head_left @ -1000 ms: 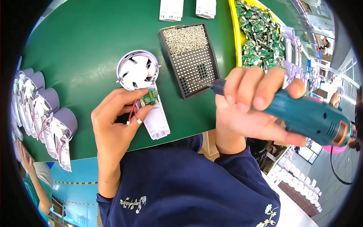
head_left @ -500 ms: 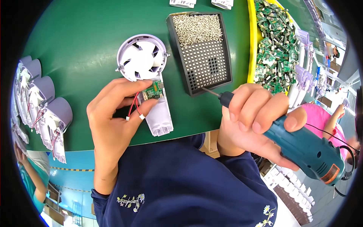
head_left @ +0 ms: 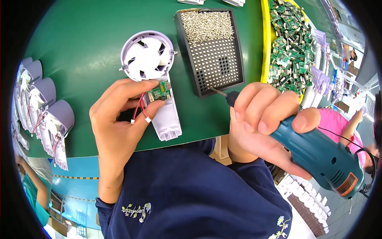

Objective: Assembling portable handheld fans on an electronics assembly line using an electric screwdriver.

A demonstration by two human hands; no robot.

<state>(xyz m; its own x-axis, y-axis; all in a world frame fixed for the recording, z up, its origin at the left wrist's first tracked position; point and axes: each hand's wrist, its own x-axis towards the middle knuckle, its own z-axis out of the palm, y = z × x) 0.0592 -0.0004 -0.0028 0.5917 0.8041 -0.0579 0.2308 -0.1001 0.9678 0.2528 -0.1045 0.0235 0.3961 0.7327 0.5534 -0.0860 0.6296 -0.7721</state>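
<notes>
On the green worktable [head_left: 71, 47], the left hand [head_left: 115, 119] pinches a small green circuit board [head_left: 158, 92] onto the white plastic fan housing [head_left: 153, 75] near the front edge. The right hand [head_left: 262, 123] grips a teal electric screwdriver [head_left: 322, 155], bit at the black screw tray [head_left: 211, 47], seemingly picking a screw; driving it into the board calls for steady alignment.

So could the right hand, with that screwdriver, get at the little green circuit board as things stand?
Probably yes. The right hand holds the screwdriver with its tip at the near corner of the screw tray, and bare table lies between it and the board. The left hand's fingers pinch the board's edges, but its top shows.
</notes>
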